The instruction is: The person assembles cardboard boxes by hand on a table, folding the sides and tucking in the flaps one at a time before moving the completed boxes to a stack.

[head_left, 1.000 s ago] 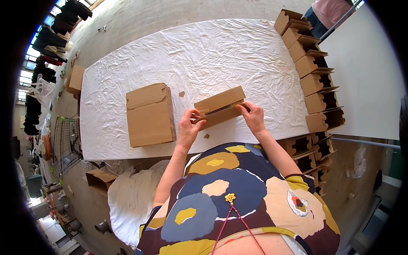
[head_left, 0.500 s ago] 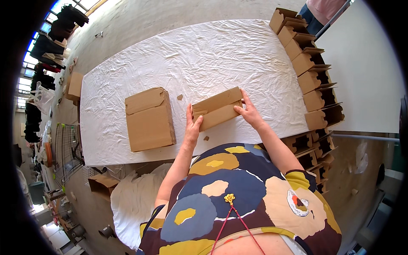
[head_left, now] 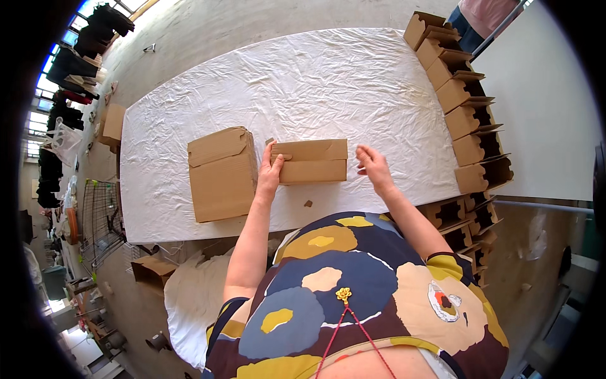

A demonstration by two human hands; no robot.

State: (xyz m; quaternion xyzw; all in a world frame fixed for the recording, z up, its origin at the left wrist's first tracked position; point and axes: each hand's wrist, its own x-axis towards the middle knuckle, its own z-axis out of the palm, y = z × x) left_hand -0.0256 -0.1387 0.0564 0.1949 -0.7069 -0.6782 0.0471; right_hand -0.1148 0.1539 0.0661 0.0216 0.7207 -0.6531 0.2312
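Observation:
A small closed brown cardboard box lies on the white cloth-covered table in front of me. My left hand grips its left end, thumb on the near side and fingers at the far corner. Just off the box's right end, my right hand is in the air, fingers loosely bent and apart, with nothing visible in it. To the left lies a thick stack of flat cardboard pieces. A cardboard scrap rests on the cloth near the box, and another pokes out by my left fingertips.
Open cardboard boxes stand in a long row along the table's right edge, with more stacked below. A white board is beyond them. Another person is at the far right. Another carton sits low at the left, by white fabric.
The box has turned from a tilt to nearly square with me and moved slightly left. My right hand has let go of its right end; my left hand still holds on.

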